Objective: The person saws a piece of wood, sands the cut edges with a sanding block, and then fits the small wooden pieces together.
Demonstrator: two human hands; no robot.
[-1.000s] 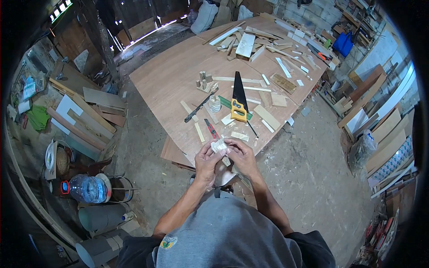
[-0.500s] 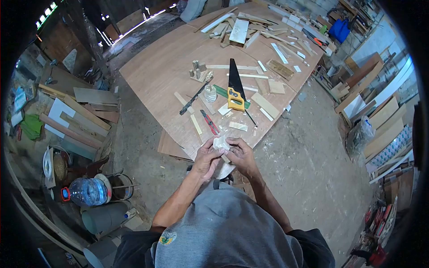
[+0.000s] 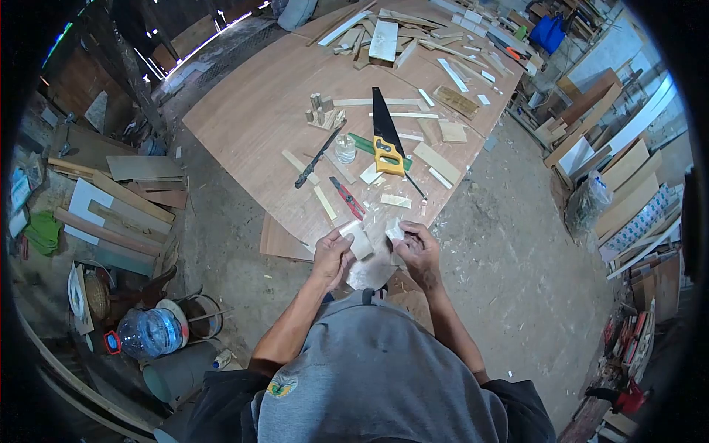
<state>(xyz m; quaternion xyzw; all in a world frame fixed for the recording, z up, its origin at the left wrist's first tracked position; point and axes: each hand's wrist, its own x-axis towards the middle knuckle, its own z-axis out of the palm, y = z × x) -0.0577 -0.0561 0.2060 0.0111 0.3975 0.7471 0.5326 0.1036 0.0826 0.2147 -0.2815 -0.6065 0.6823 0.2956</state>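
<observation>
My left hand [image 3: 332,257] grips a pale flat wooden piece [image 3: 357,241] between thumb and fingers. Apart from it on the right, my right hand [image 3: 419,247] pinches a small whitish piece [image 3: 395,230], perhaps folded paper. Both hands are over the near edge of the wooden table [image 3: 251,155]. Just beyond them lie a red cutter [image 3: 347,198] and a short wood strip [image 3: 396,200]. Farther in are a yellow-handled saw [image 3: 388,151], a clear jar [image 3: 345,149] and a dark long tool [image 3: 319,156].
Scrap wood [image 3: 383,40] is piled at the table's far end. A small wooden assembly with upright pegs [image 3: 322,112] stands left of the saw. On the left are a large water bottle [image 3: 148,332] and leaning boards [image 3: 111,203]; more boards [image 3: 628,192] lean at right.
My hands have moved apart, the left with the flat wooden piece and the right with the small whitish piece. The view has shifted, so the table appears farther left and higher.
</observation>
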